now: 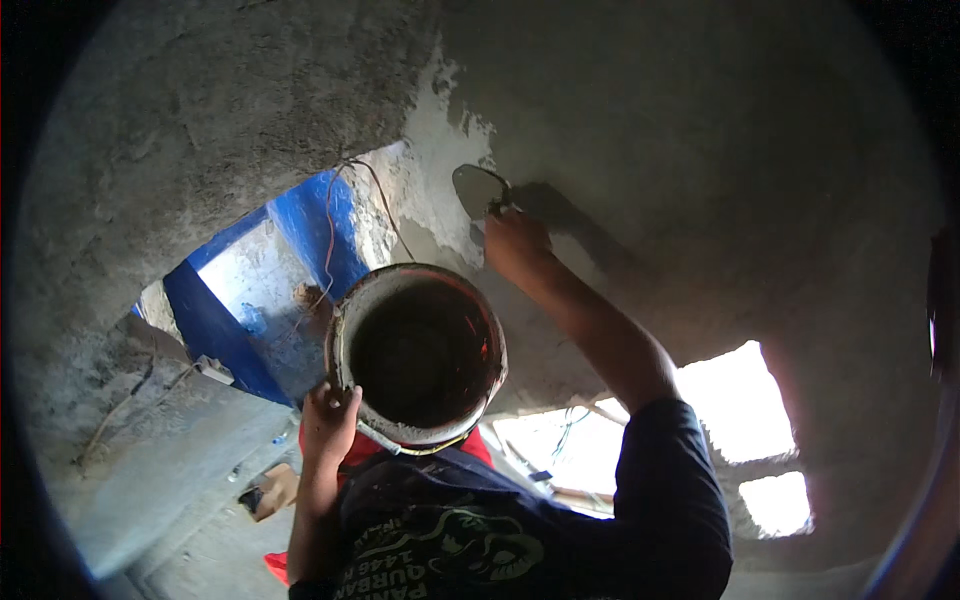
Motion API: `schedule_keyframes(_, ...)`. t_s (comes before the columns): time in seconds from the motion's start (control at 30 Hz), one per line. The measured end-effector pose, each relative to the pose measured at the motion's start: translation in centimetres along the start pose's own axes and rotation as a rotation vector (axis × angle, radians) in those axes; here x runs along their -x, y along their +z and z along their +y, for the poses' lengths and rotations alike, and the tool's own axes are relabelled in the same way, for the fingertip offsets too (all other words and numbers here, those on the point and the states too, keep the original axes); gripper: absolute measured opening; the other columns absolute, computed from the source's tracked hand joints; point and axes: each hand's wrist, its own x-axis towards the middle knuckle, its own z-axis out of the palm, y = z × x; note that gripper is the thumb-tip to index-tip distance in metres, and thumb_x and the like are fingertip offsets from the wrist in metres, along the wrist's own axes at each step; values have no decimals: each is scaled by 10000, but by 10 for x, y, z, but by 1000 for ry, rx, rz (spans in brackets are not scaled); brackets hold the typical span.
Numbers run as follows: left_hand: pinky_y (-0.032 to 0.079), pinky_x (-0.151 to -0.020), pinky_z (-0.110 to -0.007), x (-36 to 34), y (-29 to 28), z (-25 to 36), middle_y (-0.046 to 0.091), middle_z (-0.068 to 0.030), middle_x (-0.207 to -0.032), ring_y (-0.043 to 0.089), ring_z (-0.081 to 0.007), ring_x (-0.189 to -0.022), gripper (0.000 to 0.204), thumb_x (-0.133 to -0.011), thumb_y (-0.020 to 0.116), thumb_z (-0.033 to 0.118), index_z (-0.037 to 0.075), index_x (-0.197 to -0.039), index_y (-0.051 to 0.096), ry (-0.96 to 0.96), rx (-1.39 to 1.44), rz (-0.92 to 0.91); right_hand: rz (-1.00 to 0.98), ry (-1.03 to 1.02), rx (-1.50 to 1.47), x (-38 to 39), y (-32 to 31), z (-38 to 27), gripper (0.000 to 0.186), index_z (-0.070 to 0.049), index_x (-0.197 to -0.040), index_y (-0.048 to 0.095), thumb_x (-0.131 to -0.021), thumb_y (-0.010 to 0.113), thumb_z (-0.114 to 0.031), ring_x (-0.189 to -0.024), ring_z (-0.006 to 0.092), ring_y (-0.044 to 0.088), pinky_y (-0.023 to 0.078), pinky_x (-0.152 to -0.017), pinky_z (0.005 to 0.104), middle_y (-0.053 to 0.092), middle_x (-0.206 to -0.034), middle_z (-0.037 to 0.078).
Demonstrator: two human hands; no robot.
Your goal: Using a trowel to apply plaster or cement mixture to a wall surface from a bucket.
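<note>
My right hand [515, 240] grips a small metal trowel [470, 192] whose pointed oval blade lies against the grey plastered wall [640, 140], beside a pale, ragged patch [440, 110]. A dark shadow stretches right from the trowel. My left hand [330, 420] holds the rim of a round, mortar-crusted bucket [418, 355] below and left of the trowel, in front of my body. The bucket has a wire handle hanging at its lower side; its dark interior holds what looks like grey mix, hard to make out in shadow.
At left is a rough opening with blue-painted members [200, 320] and hanging wires [328, 230]. Bright jagged openings [730, 400] lie low on the right. A cardboard box [275, 490] is on the ground at lower left, along with red items [276, 566].
</note>
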Motion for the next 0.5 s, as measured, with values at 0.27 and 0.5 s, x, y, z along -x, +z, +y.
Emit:
schedule_keyframes(0.27,485,-837,-503,-7,-15,30,660,-243,-952,630,-439,-940,409,-894,732,370,-19,-963,624,-159,-35,-71,141,184,152,5,-114,16,365,-46,-1268,600,-908,598,-101,-911,391,735,607,-756,495,716,-986,241)
schedule_keyframes(0.5,479,-824,-497,0,-6,16,626,-216,-877,609,-421,-877,372,-899,734,336,-12,-958,616,-90,18,-22,100,212,234,73,-131,9,578,-70,-1478,492,-911,603,-94,-852,420,729,597,-694,518,709,-919,269)
